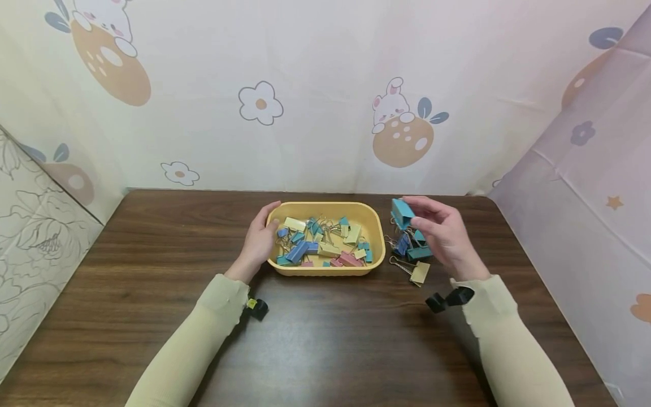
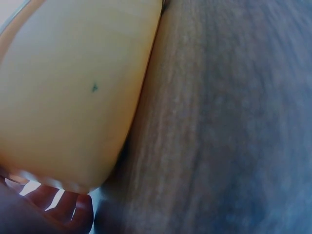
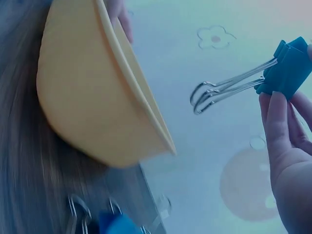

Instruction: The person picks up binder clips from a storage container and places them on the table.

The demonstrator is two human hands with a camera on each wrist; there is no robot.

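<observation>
A yellow plastic basket (image 1: 376,237) holds several binder clips in blue, teal, yellow and pink. My left hand (image 1: 260,240) grips its left end, thumb at the rim and fingers along the outer wall; the left wrist view shows those fingers (image 2: 63,207) against the basket's end. Raised just right of the basket, my right hand (image 1: 447,232) pinches a large teal binder clip (image 1: 402,213) by its body. In the right wrist view the metal handles of this teal clip (image 3: 287,68) point toward the basket. Below that hand, more clips lie on the table, partly hidden by it.
The loose pile right of the basket includes a blue clip (image 1: 402,244), a dark teal clip (image 1: 419,253) and a yellow clip (image 1: 420,273). Beneath everything is a dark wooden table (image 1: 325,339). A printed curtain (image 1: 315,141) hangs behind its far edge.
</observation>
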